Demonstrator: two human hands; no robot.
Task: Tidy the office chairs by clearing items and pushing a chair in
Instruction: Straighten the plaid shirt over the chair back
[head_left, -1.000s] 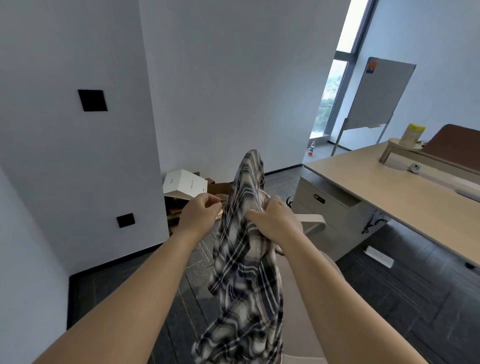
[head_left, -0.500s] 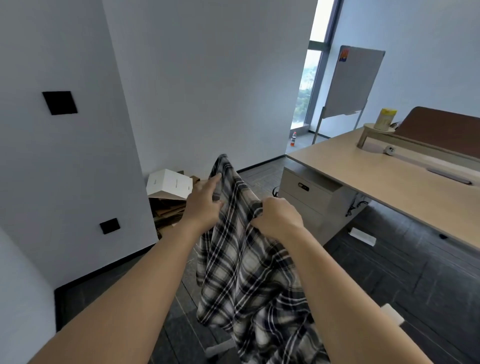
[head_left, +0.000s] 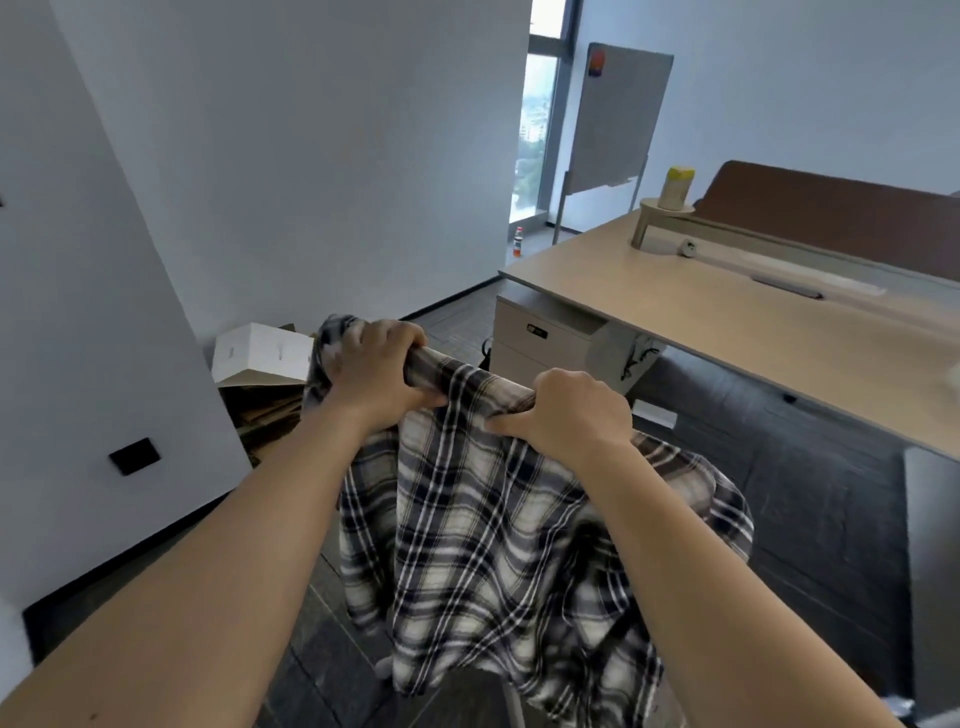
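A black, white and beige plaid shirt (head_left: 483, 551) hangs in front of me, stretched wide by its upper edge. My left hand (head_left: 371, 374) grips the bunched left end of that edge. My right hand (head_left: 566, 410) pinches the edge further right, thumb under the cloth. The shirt drapes down between my forearms and hides what lies below it. Only a small pale chair part (head_left: 511, 704) shows under its hem; the rest of the chair is hidden.
A light wooden desk (head_left: 753, 332) runs along the right, with a drawer cabinet (head_left: 540, 340) beneath its near end. A white box (head_left: 260, 351) and flattened cardboard lie by the left wall. A whiteboard (head_left: 621, 114) stands near the window. Dark floor (head_left: 810, 499) lies between me and the desk.
My hands have moved apart and spread the shirt from a narrow bunch into a wide sheet. The view has swung left, so the desk sits further right.
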